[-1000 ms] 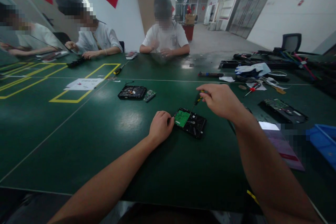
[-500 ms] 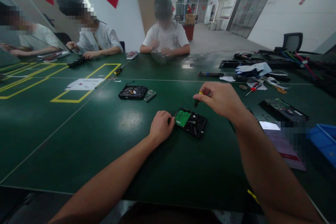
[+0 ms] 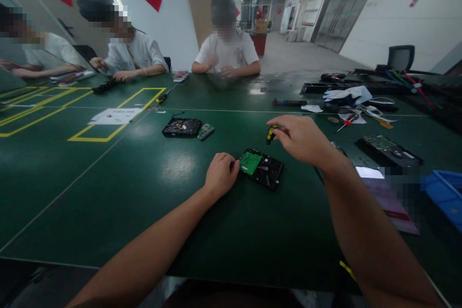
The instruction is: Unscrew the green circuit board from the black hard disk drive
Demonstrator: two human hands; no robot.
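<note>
A black hard drive (image 3: 271, 172) with a green circuit board (image 3: 250, 161) on its left part lies on the table in front of me. My left hand (image 3: 221, 171) is closed at the drive's left edge, thumb and fingers pinching its corner. Above the drive, my right hand (image 3: 298, 135) grips the handle of a yellow-and-black screwdriver (image 3: 269, 136). The screwdriver stands nearly upright, tip down by the board's right edge. Whether the tip sits in a screw is too small to tell.
Farther left lie another hard drive (image 3: 181, 127) and a loose circuit board (image 3: 205, 131). At right are a third drive (image 3: 390, 150), a red screwdriver (image 3: 347, 122), a purple booklet (image 3: 388, 199) and a blue bin (image 3: 445, 197). Several people sit across the green table (image 3: 144, 178).
The fingers of my right hand have shifted around the screwdriver handle, showing more of its yellow-and-black grip. My left hand and the hard drive stay in place.
</note>
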